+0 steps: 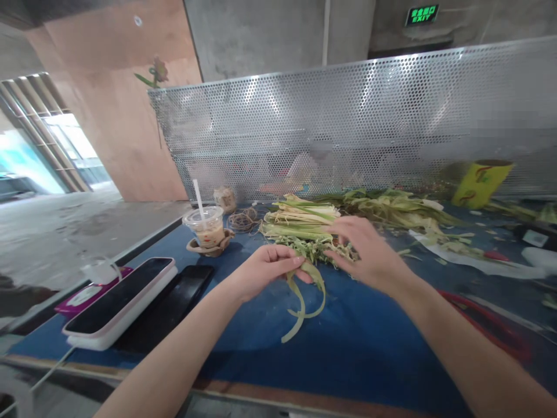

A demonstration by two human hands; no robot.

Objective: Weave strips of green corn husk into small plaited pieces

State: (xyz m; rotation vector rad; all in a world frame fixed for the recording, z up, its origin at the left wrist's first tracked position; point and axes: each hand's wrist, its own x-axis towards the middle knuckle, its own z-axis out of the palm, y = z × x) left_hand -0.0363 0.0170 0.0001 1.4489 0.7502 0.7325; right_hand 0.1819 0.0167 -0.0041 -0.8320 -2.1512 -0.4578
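My left hand (278, 268) is closed, thumb against fingers, on a long pale-green leaf strip (322, 297). Two curled ends of the strip hang below it over the blue table. To its right, my right hand (369, 251) is held with thumb and fingers apart, and nothing shows between them. Just beyond both hands lies a bundle of pale green stalks (300, 217). In front of that bundle is a heap of small, wilted leafy sprigs (311, 249), partly hidden by my hands.
A lidded drink cup (205, 225) with a straw stands at left, near a phone (126, 290) and a black flat object (174, 302). Husk-like leaves (391, 208) lie by the perforated metal screen (282, 122). A yellow roll (483, 184) and red-handled tool (487, 325) are at right.
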